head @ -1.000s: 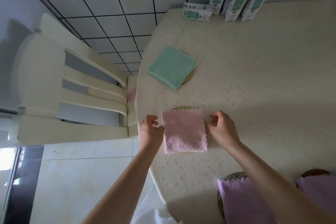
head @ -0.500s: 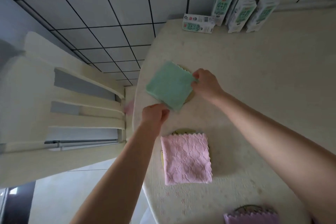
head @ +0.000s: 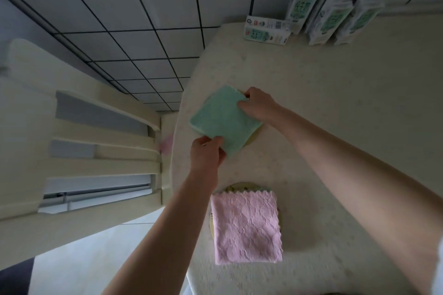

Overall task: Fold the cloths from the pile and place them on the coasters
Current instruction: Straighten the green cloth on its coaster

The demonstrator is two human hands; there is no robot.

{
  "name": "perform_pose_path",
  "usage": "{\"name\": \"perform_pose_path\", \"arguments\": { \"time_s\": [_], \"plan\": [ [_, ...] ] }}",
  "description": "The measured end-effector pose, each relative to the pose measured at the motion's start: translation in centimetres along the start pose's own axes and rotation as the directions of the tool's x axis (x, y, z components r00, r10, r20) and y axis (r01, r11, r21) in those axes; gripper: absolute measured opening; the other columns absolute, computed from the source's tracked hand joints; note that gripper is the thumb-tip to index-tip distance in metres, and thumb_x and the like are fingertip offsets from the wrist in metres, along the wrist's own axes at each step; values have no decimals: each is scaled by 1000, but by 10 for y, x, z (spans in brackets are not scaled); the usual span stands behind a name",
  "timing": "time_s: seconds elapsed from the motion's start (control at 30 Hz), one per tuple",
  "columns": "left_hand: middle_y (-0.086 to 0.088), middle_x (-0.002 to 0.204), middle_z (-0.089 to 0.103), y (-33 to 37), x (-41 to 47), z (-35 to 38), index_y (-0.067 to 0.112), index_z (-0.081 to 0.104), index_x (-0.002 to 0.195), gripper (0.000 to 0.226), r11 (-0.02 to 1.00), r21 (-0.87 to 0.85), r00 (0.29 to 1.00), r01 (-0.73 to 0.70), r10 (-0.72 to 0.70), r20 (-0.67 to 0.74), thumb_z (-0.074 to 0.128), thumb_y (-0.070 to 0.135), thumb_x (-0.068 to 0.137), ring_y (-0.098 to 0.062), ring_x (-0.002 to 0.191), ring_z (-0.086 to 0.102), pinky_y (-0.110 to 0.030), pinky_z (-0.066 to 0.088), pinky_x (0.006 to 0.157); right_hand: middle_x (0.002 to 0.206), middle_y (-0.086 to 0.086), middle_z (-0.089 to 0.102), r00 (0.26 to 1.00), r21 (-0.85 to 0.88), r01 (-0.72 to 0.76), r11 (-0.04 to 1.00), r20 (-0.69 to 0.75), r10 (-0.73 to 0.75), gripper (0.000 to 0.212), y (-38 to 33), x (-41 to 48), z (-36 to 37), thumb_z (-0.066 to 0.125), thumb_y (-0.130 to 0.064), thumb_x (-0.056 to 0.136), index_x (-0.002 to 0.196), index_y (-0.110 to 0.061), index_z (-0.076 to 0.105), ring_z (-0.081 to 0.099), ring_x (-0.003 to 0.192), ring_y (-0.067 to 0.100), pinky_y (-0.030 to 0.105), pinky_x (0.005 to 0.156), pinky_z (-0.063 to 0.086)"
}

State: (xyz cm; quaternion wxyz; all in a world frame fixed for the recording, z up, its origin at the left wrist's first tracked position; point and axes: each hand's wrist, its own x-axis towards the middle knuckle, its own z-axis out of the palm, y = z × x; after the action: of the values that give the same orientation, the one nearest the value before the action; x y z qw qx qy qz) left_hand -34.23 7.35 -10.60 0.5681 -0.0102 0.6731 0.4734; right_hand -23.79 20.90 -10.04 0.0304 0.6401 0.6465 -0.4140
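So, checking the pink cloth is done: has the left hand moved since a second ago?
Yes: the left hand moved from the pink cloth farther up the table, onto the green cloth.

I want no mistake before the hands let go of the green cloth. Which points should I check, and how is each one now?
1. green cloth folded square: ok.
2. left hand pinches its near corner: ok.
3. right hand holds its far corner: ok.
4. green cloth centred on far coaster: not ok, coaster shows at one side only.
5. pink cloth lies folded on near coaster: ok.
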Motion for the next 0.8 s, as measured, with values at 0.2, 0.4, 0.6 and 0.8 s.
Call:
{"name": "perform_pose_path", "arguments": {
  "time_s": [0.2,0.4,0.6,0.8],
  "plan": [
    [-13,103,61,6,9,-4,12,54,111,29,981,137,989,-140,145,-33,55,1,84,-25,88,59,-37,54,74,100,6,53,998,204,25,979,-59,-13,30,11,-9,-6,51,-21,87,112,-6,55,50,92,22,29,72,39],
    [-4,103,63,25,25,-3,20,53,119,41,817,454,925,-354,378,40,50,2,83,-19,91,60,-27,47,69,93,-5,54,984,485,-19,874,-146,102,34,33,-26,9,58,-19,85,117,-13,52,54,92,19,29,75,41],
    [4,96,60,22,33,-14,17,52,121,37,743,593,920,-310,392,-10,59,11,86,-17,87,58,-28,45,73,92,-3,57,975,494,27,869,-203,86,52,40,-42,26,59,-8,80,128,-12,39,57,90,21,30,76,46],
    [10,77,56,18,36,-20,15,56,103,23,644,644,852,-413,523,23,63,6,84,-13,73,56,-24,47,65,108,5,40,904,178,246,953,-396,-160,56,47,-59,51,51,-2,84,134,-22,38,48,95,23,29,90,38]
  ]
}}
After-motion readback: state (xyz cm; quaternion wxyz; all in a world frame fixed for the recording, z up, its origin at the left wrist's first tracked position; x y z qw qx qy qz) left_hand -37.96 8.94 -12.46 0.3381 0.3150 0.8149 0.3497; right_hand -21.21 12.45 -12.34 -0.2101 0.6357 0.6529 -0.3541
